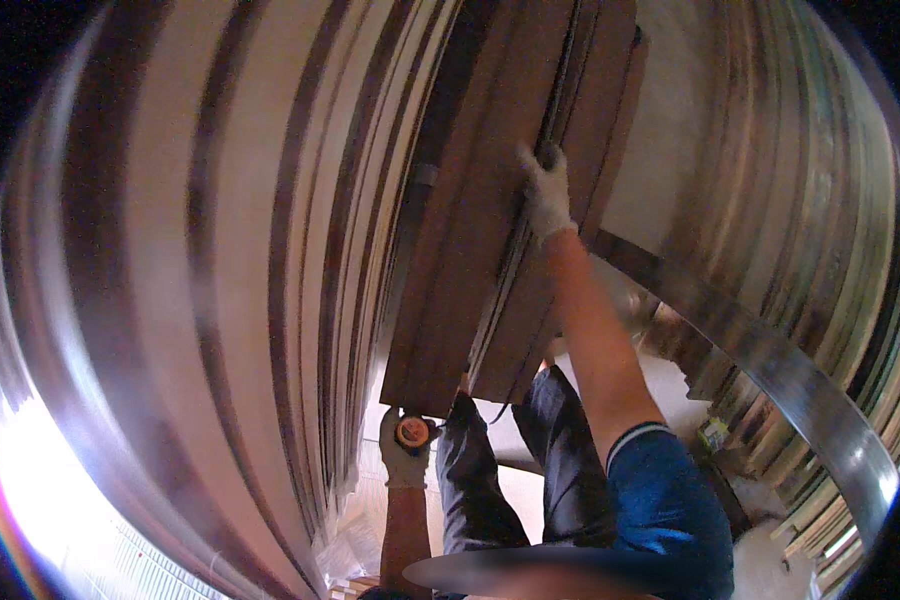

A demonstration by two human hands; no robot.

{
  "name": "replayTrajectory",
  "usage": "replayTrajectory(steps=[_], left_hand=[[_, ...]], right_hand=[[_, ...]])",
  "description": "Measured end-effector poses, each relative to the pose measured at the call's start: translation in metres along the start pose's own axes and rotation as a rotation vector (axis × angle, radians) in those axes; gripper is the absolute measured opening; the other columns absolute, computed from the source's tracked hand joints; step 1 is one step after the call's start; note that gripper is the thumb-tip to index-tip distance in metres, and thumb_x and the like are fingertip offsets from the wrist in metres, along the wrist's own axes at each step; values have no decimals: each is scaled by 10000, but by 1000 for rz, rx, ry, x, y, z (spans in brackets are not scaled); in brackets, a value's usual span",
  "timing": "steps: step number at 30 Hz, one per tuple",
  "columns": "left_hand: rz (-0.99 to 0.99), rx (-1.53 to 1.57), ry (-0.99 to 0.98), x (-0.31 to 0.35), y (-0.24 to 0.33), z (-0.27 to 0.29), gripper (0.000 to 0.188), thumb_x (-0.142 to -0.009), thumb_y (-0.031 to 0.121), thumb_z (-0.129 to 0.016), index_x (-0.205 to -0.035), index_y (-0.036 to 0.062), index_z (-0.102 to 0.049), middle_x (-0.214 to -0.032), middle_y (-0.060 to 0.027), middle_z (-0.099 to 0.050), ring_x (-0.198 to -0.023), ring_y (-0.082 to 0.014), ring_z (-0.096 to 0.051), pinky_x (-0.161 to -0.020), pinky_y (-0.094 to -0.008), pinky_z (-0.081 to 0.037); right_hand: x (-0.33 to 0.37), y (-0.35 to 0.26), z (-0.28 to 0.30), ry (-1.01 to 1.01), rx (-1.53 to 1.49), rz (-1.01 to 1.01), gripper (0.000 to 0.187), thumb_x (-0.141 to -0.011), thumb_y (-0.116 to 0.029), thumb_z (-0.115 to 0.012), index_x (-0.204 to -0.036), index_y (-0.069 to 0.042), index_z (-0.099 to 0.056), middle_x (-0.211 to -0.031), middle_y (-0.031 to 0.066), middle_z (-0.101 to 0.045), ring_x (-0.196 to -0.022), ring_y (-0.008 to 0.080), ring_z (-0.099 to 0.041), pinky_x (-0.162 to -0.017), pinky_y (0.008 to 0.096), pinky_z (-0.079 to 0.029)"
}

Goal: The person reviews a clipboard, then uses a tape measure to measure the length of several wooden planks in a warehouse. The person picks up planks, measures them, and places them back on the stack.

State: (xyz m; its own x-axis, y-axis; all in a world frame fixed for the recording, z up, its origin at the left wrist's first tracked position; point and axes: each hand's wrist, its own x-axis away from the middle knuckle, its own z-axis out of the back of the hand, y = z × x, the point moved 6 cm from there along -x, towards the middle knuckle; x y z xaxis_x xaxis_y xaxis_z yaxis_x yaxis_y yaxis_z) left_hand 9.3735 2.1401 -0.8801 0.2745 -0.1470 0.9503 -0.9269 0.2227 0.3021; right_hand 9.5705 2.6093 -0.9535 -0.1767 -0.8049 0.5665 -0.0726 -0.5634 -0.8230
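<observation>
Brown wooden boards [460, 230], long and flat, stand stacked on edge at centre frame. Right gloved hand [547, 195], at one o'clock, is closed on a board edge. Left gloved hand [406, 450], at six o'clock, grips a round orange tape measure [413, 432] under the stack's lower end. Pale striped panels [230, 250] stand at nine o'clock.

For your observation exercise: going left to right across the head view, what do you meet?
Pale stacked boards with dark edges → left hand holding an orange tape measure → brown boards → right hand gripping a board edge → curved metal bar.
</observation>
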Motion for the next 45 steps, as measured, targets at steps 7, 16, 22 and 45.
replayTrajectory(steps=[7, 16, 22, 45], left_hand=[[-178, 8, 43, 33, -17, -1, 253, -875, 227, -675, -1077, 124, -563, -1013, -44, -573, -943, -197, -594, -818, -385, -548], [-167, -114, 266, 178, -76, 91, 533, -817, 138, -723, -1232, 70, -396, -1069, -102, -571, -964, -205, -578, -820, -353, -518], [-258, -337, 499, 322, -56, 155, 546, -826, 185, -716, -1255, 30, -415, -1114, -126, -560, -974, -219, -575, -831, -359, -507], [-971, -153, 506, 485, -19, 203, 457, -813, 139, -752, -1186, -15, -537, -1102, -106, -604, -1000, -184, -601, -910, -318, -490]], right_hand=[[5, -40, -22, -341, -298, -234, 673, -784, -231, -780, -1325, 28, -475, -1275, 146, -590, -1171, 285, -568, -1010, 446, -451], [167, -58, 77, -400, -231, -201, 734, -757, -132, -753, -1397, -37, -405, -1271, 140, -584, -1187, 309, -546, -1040, 457, -411], [313, -134, 113, -500, -281, -248, 762, -724, -139, -808, -1380, -48, -431, -1265, 120, -583, -1191, 290, -535, -1018, 442, -434], [417, -197, 115, -926, -206, -388, 669, -685, -295, -890, -1256, -142, -578, -1198, 19, -620, -1106, 228, -550, -985, 450, -375]])
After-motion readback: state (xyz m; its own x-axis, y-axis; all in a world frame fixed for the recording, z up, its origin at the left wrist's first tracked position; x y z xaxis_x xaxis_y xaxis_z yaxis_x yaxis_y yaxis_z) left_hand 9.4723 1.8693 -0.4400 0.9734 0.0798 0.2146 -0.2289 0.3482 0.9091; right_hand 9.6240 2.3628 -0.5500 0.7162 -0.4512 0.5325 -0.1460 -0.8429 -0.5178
